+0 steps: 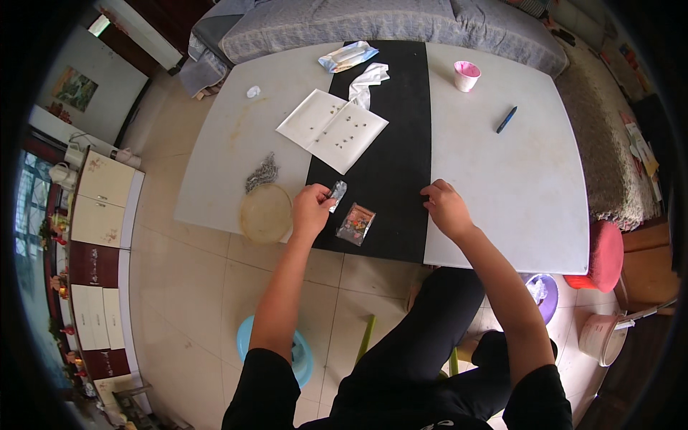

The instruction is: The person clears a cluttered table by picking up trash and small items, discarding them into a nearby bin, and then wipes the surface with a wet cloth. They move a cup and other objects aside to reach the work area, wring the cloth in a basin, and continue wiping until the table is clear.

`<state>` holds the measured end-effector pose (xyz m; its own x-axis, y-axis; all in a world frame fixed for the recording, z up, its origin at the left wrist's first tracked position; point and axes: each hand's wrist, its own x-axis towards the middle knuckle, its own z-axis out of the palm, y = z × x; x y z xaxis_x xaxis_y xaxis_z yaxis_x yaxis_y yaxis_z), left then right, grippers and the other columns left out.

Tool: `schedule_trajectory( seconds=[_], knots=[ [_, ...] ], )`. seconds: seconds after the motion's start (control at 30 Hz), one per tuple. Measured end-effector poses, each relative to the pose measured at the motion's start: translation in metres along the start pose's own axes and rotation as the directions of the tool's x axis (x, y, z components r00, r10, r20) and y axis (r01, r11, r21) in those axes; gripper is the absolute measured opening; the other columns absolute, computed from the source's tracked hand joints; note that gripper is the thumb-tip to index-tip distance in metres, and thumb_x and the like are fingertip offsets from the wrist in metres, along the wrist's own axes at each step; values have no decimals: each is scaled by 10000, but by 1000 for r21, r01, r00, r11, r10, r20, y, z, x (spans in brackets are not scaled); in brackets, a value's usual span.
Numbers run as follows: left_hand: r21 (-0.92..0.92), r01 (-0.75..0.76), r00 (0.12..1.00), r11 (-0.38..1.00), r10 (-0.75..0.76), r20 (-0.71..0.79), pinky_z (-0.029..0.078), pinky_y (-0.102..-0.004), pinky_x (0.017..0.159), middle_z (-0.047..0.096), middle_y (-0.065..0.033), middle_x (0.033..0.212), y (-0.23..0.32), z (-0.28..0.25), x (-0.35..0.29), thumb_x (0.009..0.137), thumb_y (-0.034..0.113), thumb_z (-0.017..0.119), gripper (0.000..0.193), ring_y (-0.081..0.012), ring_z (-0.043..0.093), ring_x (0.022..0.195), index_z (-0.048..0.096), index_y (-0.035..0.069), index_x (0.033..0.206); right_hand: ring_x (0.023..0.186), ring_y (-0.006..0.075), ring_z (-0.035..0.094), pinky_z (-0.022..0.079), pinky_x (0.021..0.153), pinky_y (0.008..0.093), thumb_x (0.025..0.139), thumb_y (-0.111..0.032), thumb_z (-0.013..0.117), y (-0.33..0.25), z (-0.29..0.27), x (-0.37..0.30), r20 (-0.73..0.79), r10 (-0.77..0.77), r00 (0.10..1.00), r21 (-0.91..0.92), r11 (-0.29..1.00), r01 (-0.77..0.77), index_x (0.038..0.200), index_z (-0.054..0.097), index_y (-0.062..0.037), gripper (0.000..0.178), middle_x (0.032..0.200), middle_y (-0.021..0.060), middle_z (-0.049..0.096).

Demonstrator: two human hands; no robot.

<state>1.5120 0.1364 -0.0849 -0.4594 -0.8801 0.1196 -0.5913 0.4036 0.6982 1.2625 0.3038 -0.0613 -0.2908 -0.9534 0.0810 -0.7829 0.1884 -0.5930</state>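
Note:
My left hand (312,209) is closed on a small shiny silver packet (338,192), pinched above the table's black strip. Just right of it lies a small flat clear case (355,223) with reddish contents. Over the strip's right edge is my right hand (446,206), its fingers curled together; whatever they hold, if anything, is too small to make out. Farther off, a creased white sheet (322,127) carries several tiny dark pieces. Left of my left hand are a heap of small grey metal pieces (264,172) and a round yellowish translucent disc (266,215) overhanging the near edge.
Toward the back lie a tissue pack (348,56) and a crumpled white tissue (367,84). A pink-and-white cup (466,77) and a blue pen (507,120) are at right. A sofa (344,29) borders the far side. Blue (304,358) and purple (548,297) basins stand below.

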Motion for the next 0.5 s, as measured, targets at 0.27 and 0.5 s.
schedule_trajectory(
  seconds=[0.27,0.5],
  knots=[
    [-268,106,965,958,-164,-205,452,-239,596,625,-66,745,2,-39,4,728,52,658,160,-115,566,645,598,-25,855,790,275,563,466,699,345,732,1,550,13,5,-2,-50,76,996,159,985,-67,865,609,-32,149,840,117,569],
    [402,-138,919,905,268,-289,394,-400,802,502,-155,965,13,-14,-1,677,44,659,378,-329,472,943,543,27,1037,678,124,565,464,639,253,767,-69,564,5,-14,-17,180,312,933,716,609,-342,895,618,23,167,766,76,610]
  ],
)
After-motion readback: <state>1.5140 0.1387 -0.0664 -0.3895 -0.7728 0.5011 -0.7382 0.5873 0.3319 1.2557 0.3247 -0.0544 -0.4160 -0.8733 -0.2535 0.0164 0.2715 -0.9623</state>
